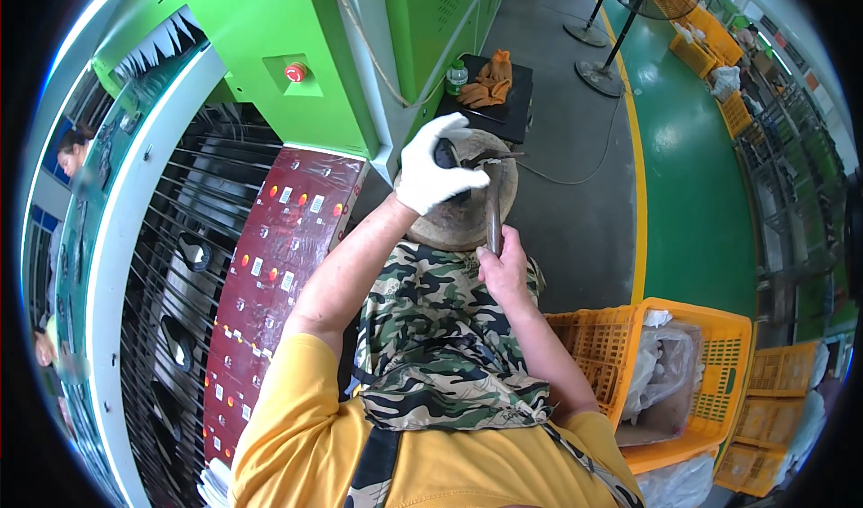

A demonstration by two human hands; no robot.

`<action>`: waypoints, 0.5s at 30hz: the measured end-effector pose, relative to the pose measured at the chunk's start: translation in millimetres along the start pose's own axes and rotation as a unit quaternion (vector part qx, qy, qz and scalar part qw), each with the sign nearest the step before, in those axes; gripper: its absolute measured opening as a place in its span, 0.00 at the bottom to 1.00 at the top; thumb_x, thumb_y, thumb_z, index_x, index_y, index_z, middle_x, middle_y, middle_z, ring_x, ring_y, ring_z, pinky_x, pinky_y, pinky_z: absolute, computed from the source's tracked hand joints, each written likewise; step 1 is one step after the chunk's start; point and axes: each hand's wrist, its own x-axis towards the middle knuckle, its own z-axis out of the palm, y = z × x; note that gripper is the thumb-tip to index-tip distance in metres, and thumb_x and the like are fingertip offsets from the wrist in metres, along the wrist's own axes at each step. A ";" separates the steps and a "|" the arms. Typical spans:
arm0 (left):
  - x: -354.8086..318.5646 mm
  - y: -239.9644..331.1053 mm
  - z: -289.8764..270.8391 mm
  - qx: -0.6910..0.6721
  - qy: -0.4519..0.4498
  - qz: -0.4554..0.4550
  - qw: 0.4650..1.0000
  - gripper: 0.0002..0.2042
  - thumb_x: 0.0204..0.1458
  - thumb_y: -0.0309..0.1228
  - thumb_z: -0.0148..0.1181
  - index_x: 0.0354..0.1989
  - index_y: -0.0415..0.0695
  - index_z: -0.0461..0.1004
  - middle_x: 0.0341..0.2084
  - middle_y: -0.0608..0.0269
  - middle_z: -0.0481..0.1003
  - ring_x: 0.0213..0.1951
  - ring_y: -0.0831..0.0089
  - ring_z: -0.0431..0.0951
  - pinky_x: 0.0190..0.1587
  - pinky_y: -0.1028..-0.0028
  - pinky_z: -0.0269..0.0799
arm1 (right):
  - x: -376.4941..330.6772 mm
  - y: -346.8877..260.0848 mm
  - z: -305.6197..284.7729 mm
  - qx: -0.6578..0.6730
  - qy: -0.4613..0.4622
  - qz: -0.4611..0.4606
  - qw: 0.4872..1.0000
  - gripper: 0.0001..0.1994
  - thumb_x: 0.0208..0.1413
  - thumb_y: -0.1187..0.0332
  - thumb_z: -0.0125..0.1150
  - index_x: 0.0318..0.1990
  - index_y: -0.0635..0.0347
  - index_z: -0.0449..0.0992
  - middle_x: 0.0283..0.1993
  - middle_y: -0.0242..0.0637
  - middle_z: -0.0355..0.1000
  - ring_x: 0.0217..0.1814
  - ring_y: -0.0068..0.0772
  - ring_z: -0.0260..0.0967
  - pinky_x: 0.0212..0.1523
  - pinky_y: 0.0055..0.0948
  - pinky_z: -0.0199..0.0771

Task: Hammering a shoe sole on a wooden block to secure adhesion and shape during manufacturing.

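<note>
White-gloved left grip [430, 171] round dark item [445, 154], hold unclear, right grip [507, 263] clenching hammer [493, 218], grey floor [575, 211] past block's edge [440, 229]

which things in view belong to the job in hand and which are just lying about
In the job, it seems:
- hammer-like tool, gripped by the bare right hand
- dark piece at the white-gloved left hand
- round block beneath them

Lying about, apparently:
- orange gloves
- green bottle beside them
- fan stand on the floor
</note>
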 end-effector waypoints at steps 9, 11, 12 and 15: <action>-0.3 -27.4 11.6 -0.017 -0.032 -0.082 0.996 0.47 0.39 0.32 0.75 0.71 0.39 0.57 0.63 0.47 0.68 0.66 0.61 0.68 0.69 0.65 0.63 | 16.2 -3.6 7.5 0.030 0.012 0.016 0.999 0.18 0.61 0.76 0.59 0.56 0.67 0.65 0.27 0.32 0.68 0.18 0.21 0.65 0.19 0.26 0.67; 1.6 -35.8 1.1 -0.093 -0.057 -0.121 0.987 0.49 0.40 0.33 0.73 0.74 0.40 0.54 0.65 0.46 0.67 0.67 0.61 0.67 0.70 0.66 0.61 | 17.8 -6.3 0.7 0.030 0.002 0.023 0.999 0.17 0.62 0.75 0.59 0.56 0.67 0.65 0.27 0.31 0.68 0.18 0.20 0.64 0.19 0.25 0.66; 1.2 -41.8 -5.8 -0.093 -0.055 -0.122 0.987 0.49 0.40 0.33 0.73 0.74 0.40 0.54 0.65 0.46 0.67 0.67 0.61 0.67 0.70 0.66 0.61 | 17.9 -9.0 -3.0 0.032 -0.006 0.028 0.999 0.16 0.62 0.75 0.59 0.56 0.67 0.66 0.28 0.31 0.68 0.18 0.20 0.64 0.19 0.24 0.66; 2.1 -54.1 -18.6 -0.200 -0.094 -0.155 0.963 0.48 0.40 0.33 0.71 0.74 0.42 0.55 0.62 0.53 0.70 0.63 0.68 0.69 0.68 0.68 0.62 | 18.6 -22.7 -19.1 0.035 -0.016 0.029 0.999 0.16 0.63 0.74 0.60 0.56 0.66 0.66 0.29 0.31 0.69 0.18 0.18 0.63 0.18 0.23 0.65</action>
